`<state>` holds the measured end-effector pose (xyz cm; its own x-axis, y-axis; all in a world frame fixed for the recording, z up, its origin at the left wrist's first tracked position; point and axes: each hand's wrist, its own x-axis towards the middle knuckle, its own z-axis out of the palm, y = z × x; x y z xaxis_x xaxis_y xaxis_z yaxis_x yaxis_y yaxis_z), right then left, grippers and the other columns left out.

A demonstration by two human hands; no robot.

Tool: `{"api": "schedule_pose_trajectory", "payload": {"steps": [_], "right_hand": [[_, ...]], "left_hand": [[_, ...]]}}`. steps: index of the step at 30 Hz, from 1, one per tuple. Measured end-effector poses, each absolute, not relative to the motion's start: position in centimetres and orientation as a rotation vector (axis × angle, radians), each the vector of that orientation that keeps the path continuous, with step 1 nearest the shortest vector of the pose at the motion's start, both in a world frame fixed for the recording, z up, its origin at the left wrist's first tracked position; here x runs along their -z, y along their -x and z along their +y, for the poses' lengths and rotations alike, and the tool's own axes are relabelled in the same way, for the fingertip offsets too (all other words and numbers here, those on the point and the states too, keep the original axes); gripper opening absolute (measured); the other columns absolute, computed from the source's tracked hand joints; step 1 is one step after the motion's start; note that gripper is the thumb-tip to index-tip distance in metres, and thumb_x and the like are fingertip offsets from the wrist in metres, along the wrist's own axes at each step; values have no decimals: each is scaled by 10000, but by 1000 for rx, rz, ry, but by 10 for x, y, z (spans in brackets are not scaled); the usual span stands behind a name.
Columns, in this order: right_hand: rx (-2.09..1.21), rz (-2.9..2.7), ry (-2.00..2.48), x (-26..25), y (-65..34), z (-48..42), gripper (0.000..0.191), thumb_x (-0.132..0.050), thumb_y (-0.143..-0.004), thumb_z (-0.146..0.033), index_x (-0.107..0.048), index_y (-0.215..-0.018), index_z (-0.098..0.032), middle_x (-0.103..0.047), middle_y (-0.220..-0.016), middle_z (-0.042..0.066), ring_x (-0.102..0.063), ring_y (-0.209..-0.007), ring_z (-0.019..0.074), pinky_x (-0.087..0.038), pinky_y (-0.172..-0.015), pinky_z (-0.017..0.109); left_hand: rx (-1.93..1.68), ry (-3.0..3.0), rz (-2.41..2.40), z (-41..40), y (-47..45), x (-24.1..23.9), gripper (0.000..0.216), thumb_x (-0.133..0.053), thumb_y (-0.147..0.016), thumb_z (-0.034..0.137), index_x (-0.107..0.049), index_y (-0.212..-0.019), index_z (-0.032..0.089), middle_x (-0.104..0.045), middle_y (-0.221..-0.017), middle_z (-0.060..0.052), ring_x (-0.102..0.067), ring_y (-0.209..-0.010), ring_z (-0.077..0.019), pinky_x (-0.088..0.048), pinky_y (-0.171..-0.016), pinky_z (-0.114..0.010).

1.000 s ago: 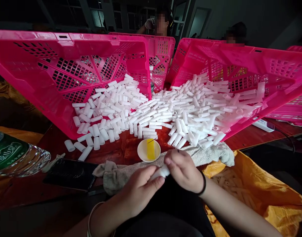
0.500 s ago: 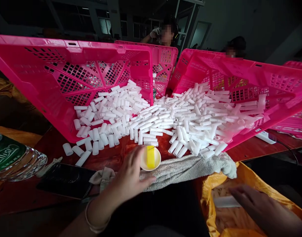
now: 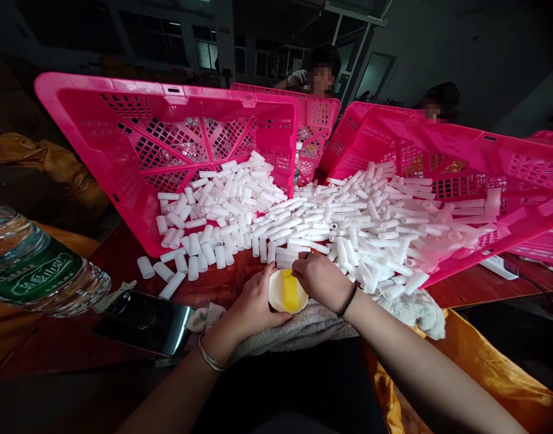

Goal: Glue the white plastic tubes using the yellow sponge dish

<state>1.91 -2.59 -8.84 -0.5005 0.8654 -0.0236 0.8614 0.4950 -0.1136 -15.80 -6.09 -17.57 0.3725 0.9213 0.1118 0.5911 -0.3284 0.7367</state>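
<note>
My left hand point(image 3: 253, 304) is curved around the left side of a small round white bowl point(image 3: 277, 296), its thumb along the near edge. A yellow strip point(image 3: 290, 293) stands across the middle of the bowl. At the bowl's upper right rim, my right hand point(image 3: 324, 280) has its fingers drawn together by the yellow strip; what they pinch is hidden. Just beyond both hands lie white plastic tubes point(image 3: 303, 226) in a heap. Under the bowl and right forearm is a grey towel point(image 3: 321, 325).
Tilted pink crates, one at left point(image 3: 96, 157) and one at right point(image 3: 466, 141), hold more tubes. A large water bottle point(image 3: 41, 265) and a black phone point(image 3: 145, 319) are at left. A yellow sack point(image 3: 488, 361) hangs at lower right. Two people sit beyond the crates.
My right hand has come from the sack, where a white tube showed beside it, up to the bowl. My left hand has closed around the bowl. The view has shifted slightly left.
</note>
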Motion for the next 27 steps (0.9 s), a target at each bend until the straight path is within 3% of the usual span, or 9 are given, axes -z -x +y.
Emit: {"api": "schedule_pose_trajectory", "payload": {"steps": [8, 14, 19, 23, 27], "right_hand": [[66, -2916, 1495, 71, 16, -39, 262, -454, -861, -85, -704, -939, -96, -669, -893, 175, -627, -854, 292, -462, -688, 360], [-165, -2802, 1671, 83, 30, -37, 299, -429, -831, -36, -708, -941, -38, -671, -924, 231, -629, -880, 341, -457, -692, 398], [-379, -2615, 1682, 96, 4, -16, 217, -494, -762, -49, -708, -790, -66, -688, -850, 190, -634, -830, 279, -444, -716, 345], [-653, -2335, 1648, 112, -29, -6, 216, -481, -799, -129, -673, -700, -140, -687, -732, 69, -615, -722, 179, -444, -642, 259], [-883, -2075, 1560, 128, -48, -10, 189, -499, -802, -219, -656, -735, -137, -682, -743, 57, -601, -693, 166, -467, -632, 265]], "left_hand": [[-763, -2060, 1327, -58, 156, 183, 1089, -835, -554, 397, -243, -1442, 177, -401, -1438, -210, -396, -1317, -394, -335, -1071, -569], [-783, -2085, 1307, -57, 158, 186, 1047, -824, -565, 443, -288, -1419, 164, -421, -1423, -208, -392, -1321, -385, -319, -1086, -556], [-684, -2052, 1278, -58, 160, 181, 1148, -845, -555, 426, -192, -1469, 189, -328, -1485, -214, -320, -1357, -413, -277, -1094, -590], [-695, -2011, 1294, -59, 160, 179, 1157, -839, -571, 359, -146, -1482, 190, -378, -1450, -211, -352, -1341, -395, -288, -1089, -581], [-746, -2017, 1304, -61, 159, 180, 1156, -838, -568, 345, -141, -1481, 208, -420, -1419, -190, -386, -1319, -378, -303, -1082, -571]]}}
